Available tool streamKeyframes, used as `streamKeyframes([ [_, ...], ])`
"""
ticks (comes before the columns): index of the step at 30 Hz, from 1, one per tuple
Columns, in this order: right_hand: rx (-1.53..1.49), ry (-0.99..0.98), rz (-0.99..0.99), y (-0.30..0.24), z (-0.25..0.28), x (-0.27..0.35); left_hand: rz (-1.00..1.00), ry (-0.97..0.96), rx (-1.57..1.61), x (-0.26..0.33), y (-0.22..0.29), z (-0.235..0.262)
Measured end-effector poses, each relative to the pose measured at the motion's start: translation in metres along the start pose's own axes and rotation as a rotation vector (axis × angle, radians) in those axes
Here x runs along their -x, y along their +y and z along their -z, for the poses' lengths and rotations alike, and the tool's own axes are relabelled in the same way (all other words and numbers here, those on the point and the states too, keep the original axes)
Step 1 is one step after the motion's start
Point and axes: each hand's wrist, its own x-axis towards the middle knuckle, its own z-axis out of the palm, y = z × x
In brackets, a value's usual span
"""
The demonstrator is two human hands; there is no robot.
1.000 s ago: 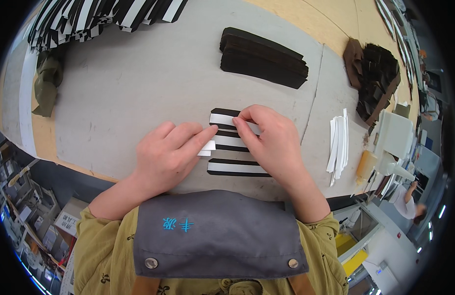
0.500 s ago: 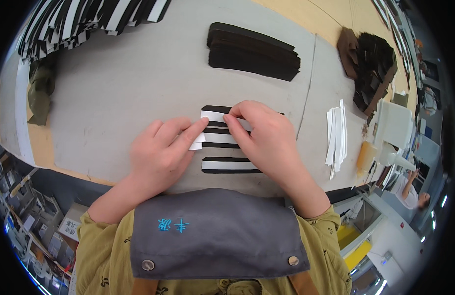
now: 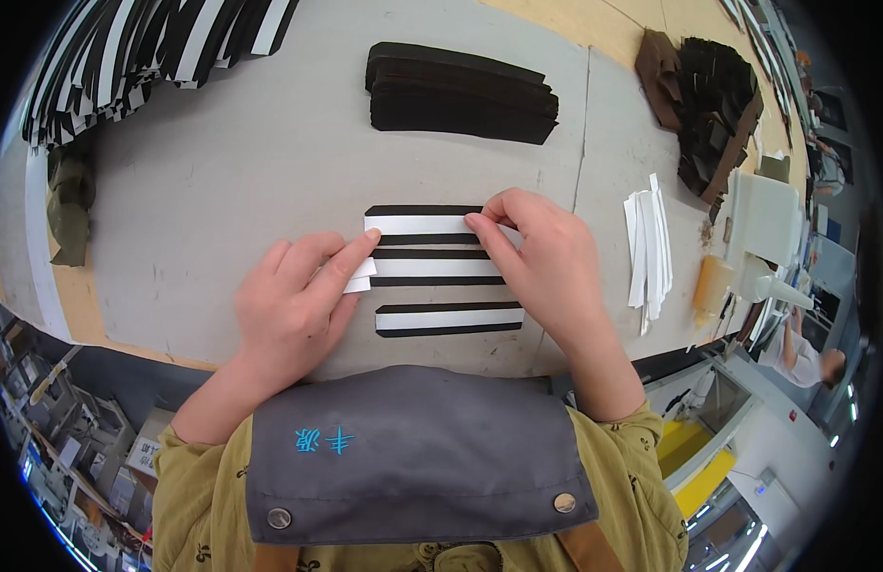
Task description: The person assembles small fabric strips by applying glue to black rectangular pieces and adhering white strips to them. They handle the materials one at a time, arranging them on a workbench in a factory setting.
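The person's left hand [image 3: 294, 310] and right hand [image 3: 546, 272] work over three black strips lying side by side on the grey counter [image 3: 222, 172], each with a white band along its middle. Both hands meet at the top strip [image 3: 418, 225]. The left index finger presses its left end flat, the other left fingers curled loosely over a small white slip [image 3: 359, 277] just beside the middle strip [image 3: 432, 268]; whether that slip is pinched or only covered cannot be told. The right hand's grip is nearly closed, thumb and forefinger pinching the right end of the top strip's white band. The bottom strip [image 3: 449, 319] lies untouched, nearest the person's grey apron [image 3: 413, 458].

Further off sit a stack of plain black strips [image 3: 461, 91], a heap of striped strips [image 3: 146, 43] at the far left, and a bundle of white strips [image 3: 646, 248] to the right.

The likely trouble is misalignment: if the right hand pulls or lays the white band at a slight angle, it would run off the black edge. Uneven pressure could trap a wrinkle, and a sleeve or palm might nudge the middle strip askew.
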Motion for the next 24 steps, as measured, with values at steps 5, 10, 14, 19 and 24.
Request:
streamKeyframes([
  [5, 0.032, 0.001, -0.003, -0.002, -0.002, -0.001, 0.009, 0.003, -0.002, 0.000, 0.000, -0.001],
  [10, 0.061, 0.007, -0.008, -0.003, -0.002, 0.000, 0.017, 0.007, 0.006, 0.000, 0.001, -0.001],
  [14, 0.102, -0.004, -0.011, -0.005, 0.000, 0.002, 0.062, -0.033, 0.037, -0.004, 0.007, 0.003],
  [19, 0.086, 0.293, -0.049, 0.007, 0.004, 0.010, -0.008, 0.025, 0.083, -0.001, 0.000, -0.002],
  [24, -0.004, 0.402, -0.080, 0.033, 0.005, 0.048, -0.104, -0.039, 0.058, -0.020, 0.017, 0.012],
])
